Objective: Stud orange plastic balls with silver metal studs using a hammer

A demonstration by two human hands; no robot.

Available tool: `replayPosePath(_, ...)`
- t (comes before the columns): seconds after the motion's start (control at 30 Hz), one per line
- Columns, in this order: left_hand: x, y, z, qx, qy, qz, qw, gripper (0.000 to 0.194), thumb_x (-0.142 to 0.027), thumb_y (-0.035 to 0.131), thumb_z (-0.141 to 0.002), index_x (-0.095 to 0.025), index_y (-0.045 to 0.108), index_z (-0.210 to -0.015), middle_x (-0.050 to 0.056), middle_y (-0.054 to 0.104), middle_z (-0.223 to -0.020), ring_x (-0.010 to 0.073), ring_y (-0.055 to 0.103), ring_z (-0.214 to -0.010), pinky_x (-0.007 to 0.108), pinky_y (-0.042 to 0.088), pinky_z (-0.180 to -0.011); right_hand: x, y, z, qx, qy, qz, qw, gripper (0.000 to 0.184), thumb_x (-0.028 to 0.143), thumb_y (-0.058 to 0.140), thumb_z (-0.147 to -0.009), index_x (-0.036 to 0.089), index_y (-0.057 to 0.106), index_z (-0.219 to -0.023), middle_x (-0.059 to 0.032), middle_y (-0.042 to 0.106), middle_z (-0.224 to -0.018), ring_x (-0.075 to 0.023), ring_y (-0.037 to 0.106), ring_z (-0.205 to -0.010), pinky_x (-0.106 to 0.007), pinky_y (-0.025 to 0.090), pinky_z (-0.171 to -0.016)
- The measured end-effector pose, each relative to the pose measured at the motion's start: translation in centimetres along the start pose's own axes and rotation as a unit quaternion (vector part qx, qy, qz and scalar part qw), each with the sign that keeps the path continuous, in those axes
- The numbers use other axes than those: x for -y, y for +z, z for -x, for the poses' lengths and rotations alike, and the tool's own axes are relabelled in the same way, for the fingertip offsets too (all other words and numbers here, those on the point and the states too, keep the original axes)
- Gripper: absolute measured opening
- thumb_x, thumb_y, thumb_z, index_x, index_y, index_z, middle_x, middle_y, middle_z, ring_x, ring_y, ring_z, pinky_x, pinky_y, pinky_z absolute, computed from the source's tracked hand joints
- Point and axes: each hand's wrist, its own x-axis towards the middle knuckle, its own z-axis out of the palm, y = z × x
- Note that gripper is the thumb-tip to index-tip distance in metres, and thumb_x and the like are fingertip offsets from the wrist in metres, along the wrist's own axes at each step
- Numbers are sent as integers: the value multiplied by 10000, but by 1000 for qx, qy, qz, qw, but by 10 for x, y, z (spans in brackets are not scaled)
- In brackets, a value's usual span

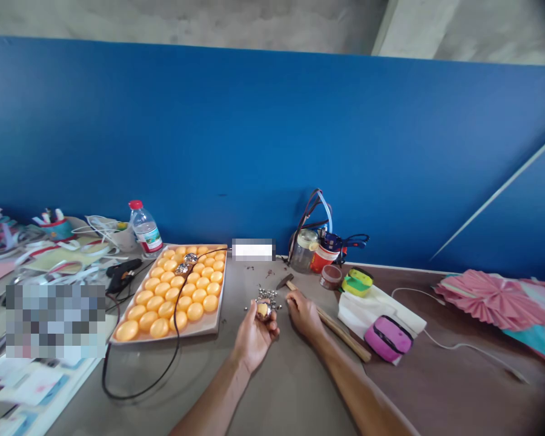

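Observation:
My left hand (254, 339), palm up with fingers curled, holds a small ball (263, 310) that looks partly covered in shiny metal, with a pale orange patch showing. Just beyond it a pile of small silver studs (267, 294) lies loose on the table. My right hand (305, 313) is closed, its fingertips pressed together close to the studs; whatever they pinch is hidden. A hammer (343, 334) with a wooden handle lies slantwise, its handle passing beneath or behind the right hand. I cannot tell whether that hand touches it.
On the left stands a shallow tray (218, 330) of orange balls, two silver-covered ones (191, 258) among them. A black cable (140, 396) loops beside it. Rightward are a glass jar (305, 257), a red tub (323, 260), a yellow-green pouch (358, 282) and a purple pouch (388, 339).

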Motion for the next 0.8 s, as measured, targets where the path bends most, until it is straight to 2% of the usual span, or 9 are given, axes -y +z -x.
replayPosePath(0.13,1,2,1,-3,2,-8,1000,281,-441,519,-806,-179,521,-906,17,565,-680,95,482,-510,244,401,-566,-3,1,1,3,30,-12,999,176,164,366,-823,187,530,-763,-25,596,-719,-146,555,-681,-241,415,-659)
replayPosePath(0.37,4,3,-1,-16,2,-11,1000,340,-498,527,-781,-165,522,-854,15,562,-649,91,466,-490,236,382,-547,-6,5,0,28,15,-12,999,204,228,364,-846,190,556,-787,-52,604,-771,-166,565,-741,-263,418,-684)
replayPosePath(0.57,5,3,-1,-25,4,-15,1000,317,-468,563,-762,-157,510,-781,16,561,-630,87,461,-476,229,370,-533,-1,1,-3,54,19,-33,998,228,267,400,-823,195,600,-737,-48,607,-749,-174,562,-741,-276,410,-707)
replayPosePath(0.7,4,3,-2,-23,5,-7,1000,315,-469,561,-761,-160,509,-798,16,561,-634,89,469,-476,227,374,-531,1,-2,-10,65,97,-93,989,175,268,469,-748,199,629,-731,-40,639,-778,-182,572,-759,-288,404,-716)
replayPosePath(0.8,1,2,-2,-21,14,3,1000,287,-447,557,-765,-186,518,-880,2,553,-630,96,474,-475,227,371,-520,7,-5,-15,64,188,-172,965,164,273,523,-674,199,648,-749,-5,612,-639,-167,537,-609,-284,389,-612)
